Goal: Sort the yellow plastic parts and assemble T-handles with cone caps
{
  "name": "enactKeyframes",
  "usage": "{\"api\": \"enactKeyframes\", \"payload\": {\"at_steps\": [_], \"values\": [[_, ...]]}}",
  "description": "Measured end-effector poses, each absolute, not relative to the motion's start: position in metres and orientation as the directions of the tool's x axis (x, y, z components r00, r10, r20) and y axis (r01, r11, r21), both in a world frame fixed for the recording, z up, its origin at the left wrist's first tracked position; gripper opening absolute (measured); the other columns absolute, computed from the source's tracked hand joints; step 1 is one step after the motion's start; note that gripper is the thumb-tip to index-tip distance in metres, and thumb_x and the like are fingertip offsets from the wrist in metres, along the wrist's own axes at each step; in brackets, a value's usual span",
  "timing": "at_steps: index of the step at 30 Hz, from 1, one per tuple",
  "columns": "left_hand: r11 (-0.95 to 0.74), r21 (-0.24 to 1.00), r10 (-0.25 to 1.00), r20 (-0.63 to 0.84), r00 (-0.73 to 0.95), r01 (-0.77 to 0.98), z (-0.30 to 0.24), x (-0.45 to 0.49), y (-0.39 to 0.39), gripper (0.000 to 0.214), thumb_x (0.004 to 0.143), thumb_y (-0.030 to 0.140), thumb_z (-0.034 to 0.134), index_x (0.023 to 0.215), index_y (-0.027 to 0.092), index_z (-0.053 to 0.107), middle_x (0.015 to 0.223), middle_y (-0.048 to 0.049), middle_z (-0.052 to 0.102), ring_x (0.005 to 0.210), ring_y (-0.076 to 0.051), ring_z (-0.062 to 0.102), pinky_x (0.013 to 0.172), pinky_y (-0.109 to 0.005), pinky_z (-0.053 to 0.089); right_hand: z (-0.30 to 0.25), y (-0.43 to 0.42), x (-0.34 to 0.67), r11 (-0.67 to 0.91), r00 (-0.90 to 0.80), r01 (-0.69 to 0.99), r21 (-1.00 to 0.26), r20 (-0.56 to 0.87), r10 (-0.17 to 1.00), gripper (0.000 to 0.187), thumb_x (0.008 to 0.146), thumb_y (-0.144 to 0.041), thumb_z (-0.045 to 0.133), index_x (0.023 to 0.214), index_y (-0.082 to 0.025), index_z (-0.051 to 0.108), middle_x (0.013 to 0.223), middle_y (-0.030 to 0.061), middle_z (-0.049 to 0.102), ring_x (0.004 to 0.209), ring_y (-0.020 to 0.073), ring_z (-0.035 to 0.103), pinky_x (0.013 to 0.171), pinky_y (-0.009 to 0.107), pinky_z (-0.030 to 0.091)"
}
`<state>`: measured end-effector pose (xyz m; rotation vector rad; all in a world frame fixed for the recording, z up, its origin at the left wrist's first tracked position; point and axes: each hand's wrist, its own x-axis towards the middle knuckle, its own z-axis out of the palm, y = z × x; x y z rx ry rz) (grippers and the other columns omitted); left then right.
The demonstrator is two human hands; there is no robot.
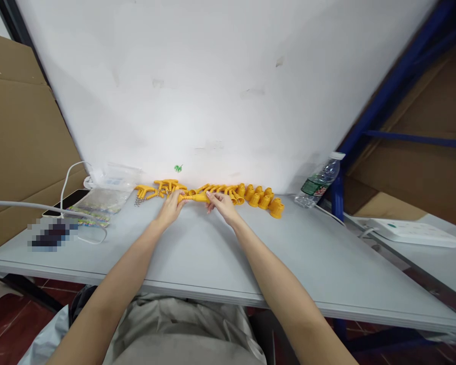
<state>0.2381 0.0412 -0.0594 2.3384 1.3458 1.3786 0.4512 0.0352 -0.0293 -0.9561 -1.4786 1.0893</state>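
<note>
A yellow plastic rod-like piece (196, 197) lies level between my two hands, just above the table's far part. My left hand (169, 209) is closed on its left end. At the right end, the fingers of my right hand (222, 204) pinch it; its exact shape is partly hidden by them. To the left lie several yellow T-shaped handles (146, 191), with small metal tips (138, 202) in a heap beside them. Behind my right hand is a row of yellow tubular pieces with flared ends (238, 201). Several yellow ridged cups (276, 208) stand farther right.
Clear plastic bags (106, 201), a phone (76, 198) and white cables (65, 185) lie on the left. A tilted water bottle (319, 183) leans at the right by a blue post (338, 197). A white power strip (414, 233) sits beyond. A white panel (213, 101) rises behind the table (201, 253).
</note>
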Motion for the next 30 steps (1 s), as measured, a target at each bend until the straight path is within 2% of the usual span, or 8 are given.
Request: {"api": "enactKeyframes", "payload": {"at_steps": [6,12,19,24,30], "values": [[-0.612,0.473,0.718,0.668,0.195,0.633,-0.060,0.239,0.042,0.024,0.095,0.040,0.047,0.108,0.021,0.050,0.111,-0.0092,0.063,0.106,-0.022,0.061,0.090,-0.035,0.048,-0.026,0.033,0.445,0.156,-0.096,0.014,-0.988,0.154,0.983,0.058,0.066,-0.075,0.065,0.052,-0.021,0.048,0.046,0.0032,0.061,0.034,0.0126,0.051,0.040,0.026,0.040],[-0.617,0.457,0.711,0.672,0.206,0.640,-0.060,0.239,0.040,0.025,0.095,0.041,0.047,0.110,0.021,0.051,0.111,-0.0085,0.062,0.107,-0.021,0.060,0.092,-0.036,0.048,-0.020,0.028,0.439,0.035,-0.041,-0.028,-0.999,0.036,0.999,0.049,0.080,-0.061,0.063,0.056,-0.019,0.054,0.041,0.0029,0.057,0.030,0.0106,0.047,0.034,0.022,0.035],[-0.633,0.439,0.694,0.686,0.218,0.638,-0.059,0.240,0.039,0.026,0.095,0.043,0.046,0.108,0.021,0.051,0.109,-0.0088,0.063,0.106,-0.021,0.061,0.093,-0.037,0.048,-0.016,0.025,0.435,-0.115,0.017,-0.090,-0.989,-0.117,0.993,0.041,0.087,-0.050,0.059,0.062,-0.017,0.056,0.044,0.0021,0.058,0.032,0.0093,0.049,0.033,0.019,0.037],[-0.623,0.446,0.717,0.654,0.241,0.643,-0.057,0.241,0.037,0.027,0.095,0.044,0.045,0.110,0.022,0.051,0.110,-0.0094,0.063,0.107,-0.021,0.061,0.093,-0.037,0.049,-0.011,0.020,0.434,-0.218,-0.050,-0.163,-0.962,-0.213,0.976,0.037,0.093,-0.045,0.053,0.069,-0.018,0.056,0.044,-0.0004,0.057,0.033,0.0095,0.049,0.037,0.019,0.041],[-0.540,0.454,0.792,0.558,0.247,0.708,-0.056,0.244,0.031,0.038,0.096,0.045,0.041,0.124,0.022,0.050,0.124,-0.0121,0.058,0.114,-0.026,0.059,0.094,-0.043,0.050,-0.016,0.026,0.439,-0.358,-0.223,-0.354,-0.864,-0.294,0.930,0.035,0.099,-0.039,0.042,0.081,-0.015,0.060,0.060,0.0050,0.069,0.043,0.0099,0.059,0.047,0.019,0.048]]}}
